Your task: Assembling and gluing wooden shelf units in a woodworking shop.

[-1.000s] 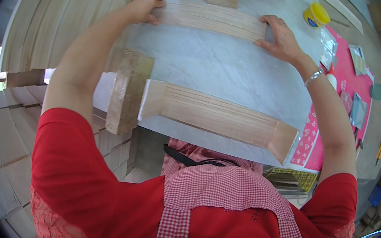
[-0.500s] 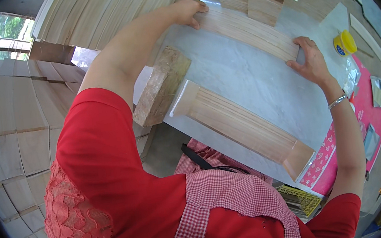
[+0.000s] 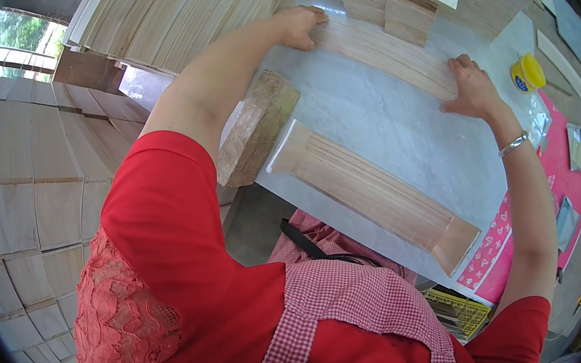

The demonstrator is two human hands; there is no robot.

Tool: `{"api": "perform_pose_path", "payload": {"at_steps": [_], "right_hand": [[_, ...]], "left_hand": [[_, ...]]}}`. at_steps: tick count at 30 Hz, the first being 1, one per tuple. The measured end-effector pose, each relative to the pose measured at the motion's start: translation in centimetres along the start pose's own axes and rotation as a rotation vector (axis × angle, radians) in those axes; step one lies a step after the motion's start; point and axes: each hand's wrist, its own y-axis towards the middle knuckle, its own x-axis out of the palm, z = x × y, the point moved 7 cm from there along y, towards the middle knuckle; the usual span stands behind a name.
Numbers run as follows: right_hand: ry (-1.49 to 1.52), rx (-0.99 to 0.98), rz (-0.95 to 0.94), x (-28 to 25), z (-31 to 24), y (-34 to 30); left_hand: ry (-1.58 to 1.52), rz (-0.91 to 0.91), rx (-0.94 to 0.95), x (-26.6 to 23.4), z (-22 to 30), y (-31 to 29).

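Observation:
A long bundle of thin, pale wooden strips [image 3: 385, 55] lies across the far part of the pale marbled tabletop [image 3: 371, 128]. At its left end is my left hand [image 3: 301, 29], fingers bent around the end. My right hand [image 3: 472, 90] clasps the opposite end, thumb on the near side and fingers on the far side. Nearer to me, at the table's front edge, sits a long shallow wooden tray-like piece [image 3: 372, 197] with lengthwise strips and sloping end boards; neither hand touches it. A worn wooden block [image 3: 258, 127] stands by its left end.
Stacked wooden boards [image 3: 184, 20] rise at the back left, and more wooden pieces [image 3: 412, 18] stand at the back. To the right are a yellow tub [image 3: 527, 72], a pink patterned sheet [image 3: 506, 256] and small tools. Wooden panels [image 3: 23, 192] fill the left side. A yellow crate [image 3: 458, 309] sits below the table edge.
The view has shifted slightly. Both hands stay at the bundle's ends, with the left fingers drawn closer together. The tray-like piece and the block rest where they were.

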Motion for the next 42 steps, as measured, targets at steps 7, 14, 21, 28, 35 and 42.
{"api": "perform_pose_path", "payload": {"at_steps": [7, 14, 21, 28, 35, 42], "right_hand": [[0.222, -0.026, 0.129, 0.0, 1.3, -1.1], [0.373, -0.114, 0.296, -1.7, 5.6, -5.0], [0.562, 0.261, 0.429, -3.5, 8.1, -15.8], [0.460, 0.409, 0.664, 0.5, 13.5, -27.1], [0.495, 0.408, 0.888, 2.3, 13.6, -34.3], [0.671, 0.633, 0.792, 5.3, 14.0, -36.6]], "left_hand": [[0.007, 0.179, 0.064, 0.8, -1.1, 1.0], [-0.134, 0.155, -0.017, -5.8, 1.6, -0.1], [-0.028, 0.899, -0.085, -21.7, 12.9, -13.0], [0.080, 0.702, -0.911, -27.6, 0.5, -22.4], [0.055, 0.589, -0.921, -25.9, -2.1, -23.2], [-0.014, 0.638, -0.873, -26.2, -1.6, -23.3]]}}
